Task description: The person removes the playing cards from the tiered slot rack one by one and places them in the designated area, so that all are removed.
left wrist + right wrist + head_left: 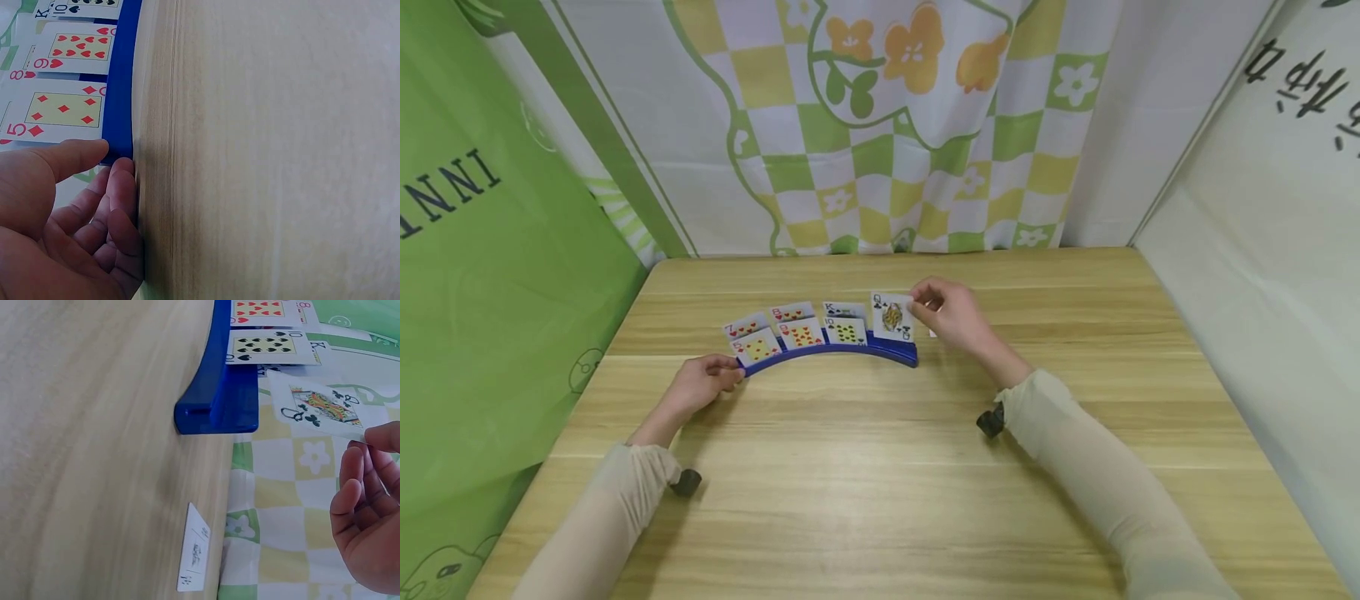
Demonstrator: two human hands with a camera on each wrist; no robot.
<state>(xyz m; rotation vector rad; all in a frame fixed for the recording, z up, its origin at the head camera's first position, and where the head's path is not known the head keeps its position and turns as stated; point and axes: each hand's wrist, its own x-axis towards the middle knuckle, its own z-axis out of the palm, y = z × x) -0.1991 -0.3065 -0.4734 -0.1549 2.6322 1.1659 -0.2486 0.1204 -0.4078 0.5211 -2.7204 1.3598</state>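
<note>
A curved blue card holder [901, 353] stands on the table with playing cards upright in two rows. In the front row are the five of diamonds [62, 111], nine of hearts [801, 335] and ten of spades [265, 347]. The seven [745, 325], eight [792, 312] and king [844, 309] show partly behind them. My left hand [698, 385] grips the holder's left end between thumb and fingers. My right hand [951, 312] pinches the queen of clubs [320, 407] by its edge, over the holder's right end. Whether that card touches the holder, I cannot tell.
A loose card [194, 551] lies on the wooden table [865, 483] beyond the holder's right end, mostly hidden behind my right hand in the head view. A checked, flowered curtain [880, 183] hangs along the back edge.
</note>
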